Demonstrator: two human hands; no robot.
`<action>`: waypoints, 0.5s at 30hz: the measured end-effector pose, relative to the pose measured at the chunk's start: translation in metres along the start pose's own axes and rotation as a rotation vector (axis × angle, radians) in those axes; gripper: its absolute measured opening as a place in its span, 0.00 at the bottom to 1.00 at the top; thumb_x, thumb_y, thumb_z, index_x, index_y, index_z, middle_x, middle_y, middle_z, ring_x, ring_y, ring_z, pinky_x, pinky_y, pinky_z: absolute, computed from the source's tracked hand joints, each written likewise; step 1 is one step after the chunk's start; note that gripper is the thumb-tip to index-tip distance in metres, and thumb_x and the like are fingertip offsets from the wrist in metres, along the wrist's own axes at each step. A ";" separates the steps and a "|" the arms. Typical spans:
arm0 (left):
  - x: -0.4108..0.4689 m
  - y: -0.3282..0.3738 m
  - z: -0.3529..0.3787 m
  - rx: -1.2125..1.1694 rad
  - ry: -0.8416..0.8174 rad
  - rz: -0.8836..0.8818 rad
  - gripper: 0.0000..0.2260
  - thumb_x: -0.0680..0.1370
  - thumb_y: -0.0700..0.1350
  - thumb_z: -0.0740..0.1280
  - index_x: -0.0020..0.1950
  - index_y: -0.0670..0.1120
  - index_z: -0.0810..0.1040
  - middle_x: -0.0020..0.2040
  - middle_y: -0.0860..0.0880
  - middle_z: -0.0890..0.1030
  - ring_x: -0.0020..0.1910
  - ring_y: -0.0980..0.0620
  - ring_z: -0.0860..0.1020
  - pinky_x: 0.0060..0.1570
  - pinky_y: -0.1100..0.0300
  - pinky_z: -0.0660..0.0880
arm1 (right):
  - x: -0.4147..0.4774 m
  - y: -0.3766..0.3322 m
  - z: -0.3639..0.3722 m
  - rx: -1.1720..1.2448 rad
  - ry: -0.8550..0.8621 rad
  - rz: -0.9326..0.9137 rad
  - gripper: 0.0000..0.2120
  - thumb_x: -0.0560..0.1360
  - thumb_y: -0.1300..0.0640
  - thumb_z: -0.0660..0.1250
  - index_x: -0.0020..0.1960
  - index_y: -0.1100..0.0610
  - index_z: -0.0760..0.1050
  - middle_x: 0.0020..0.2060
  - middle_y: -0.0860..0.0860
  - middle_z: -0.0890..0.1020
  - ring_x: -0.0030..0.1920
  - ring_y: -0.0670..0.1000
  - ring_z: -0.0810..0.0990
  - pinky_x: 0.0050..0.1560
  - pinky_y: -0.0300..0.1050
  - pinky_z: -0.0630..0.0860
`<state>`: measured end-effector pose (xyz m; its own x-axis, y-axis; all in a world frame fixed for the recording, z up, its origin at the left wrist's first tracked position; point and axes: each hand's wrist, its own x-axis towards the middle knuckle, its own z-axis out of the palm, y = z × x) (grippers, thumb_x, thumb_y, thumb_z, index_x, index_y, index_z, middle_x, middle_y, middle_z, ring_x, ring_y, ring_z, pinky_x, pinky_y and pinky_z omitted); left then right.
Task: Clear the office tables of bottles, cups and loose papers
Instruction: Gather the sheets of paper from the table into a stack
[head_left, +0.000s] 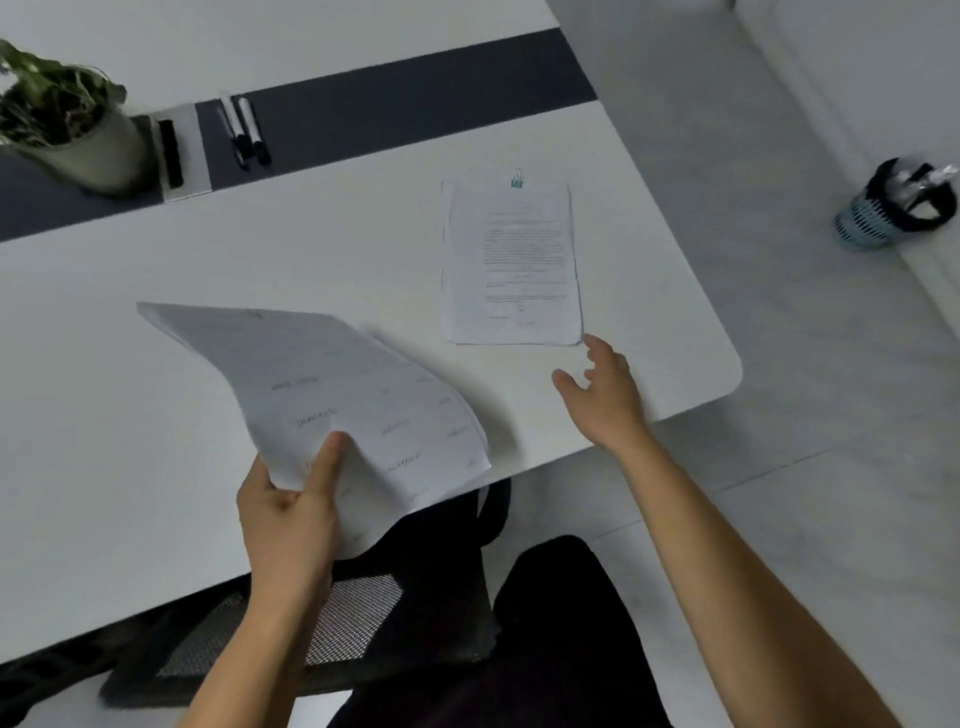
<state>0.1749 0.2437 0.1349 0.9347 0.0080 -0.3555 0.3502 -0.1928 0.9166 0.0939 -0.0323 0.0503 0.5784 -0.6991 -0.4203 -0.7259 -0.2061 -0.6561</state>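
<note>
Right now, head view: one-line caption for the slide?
Left hand holds loose papers above the white table; the open right hand hovers by the near corner of the clipped paper stack.

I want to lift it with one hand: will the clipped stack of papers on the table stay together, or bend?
The stack will probably stay together, since a blue clip holds its top edge. It may droop when lifted by one corner, as the sheets in the left hand curve. Lying flat, its edge may be hard to catch.
</note>
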 end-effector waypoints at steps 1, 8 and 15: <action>0.002 0.004 0.011 0.010 0.017 0.007 0.07 0.76 0.42 0.72 0.51 0.53 0.80 0.44 0.63 0.85 0.45 0.64 0.82 0.47 0.61 0.75 | 0.028 0.000 0.000 -0.023 -0.018 0.017 0.31 0.78 0.49 0.65 0.78 0.52 0.59 0.71 0.53 0.66 0.67 0.54 0.73 0.64 0.46 0.70; 0.008 0.000 0.102 0.057 0.318 -0.031 0.04 0.76 0.44 0.73 0.49 0.52 0.82 0.45 0.61 0.85 0.47 0.57 0.82 0.51 0.57 0.77 | 0.171 0.008 0.035 -0.368 0.077 0.030 0.39 0.76 0.44 0.68 0.76 0.64 0.57 0.71 0.62 0.66 0.69 0.62 0.67 0.64 0.54 0.70; -0.010 0.013 0.189 0.059 0.442 -0.090 0.05 0.77 0.40 0.71 0.52 0.48 0.80 0.41 0.61 0.85 0.41 0.66 0.81 0.44 0.71 0.78 | 0.212 -0.001 0.014 -0.242 -0.050 0.056 0.31 0.71 0.49 0.76 0.67 0.59 0.67 0.62 0.57 0.77 0.61 0.59 0.77 0.53 0.51 0.75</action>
<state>0.1583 0.0558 0.1157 0.8416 0.4426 -0.3096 0.4395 -0.2279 0.8688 0.2228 -0.1708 -0.0471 0.5478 -0.6809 -0.4861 -0.8220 -0.3299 -0.4643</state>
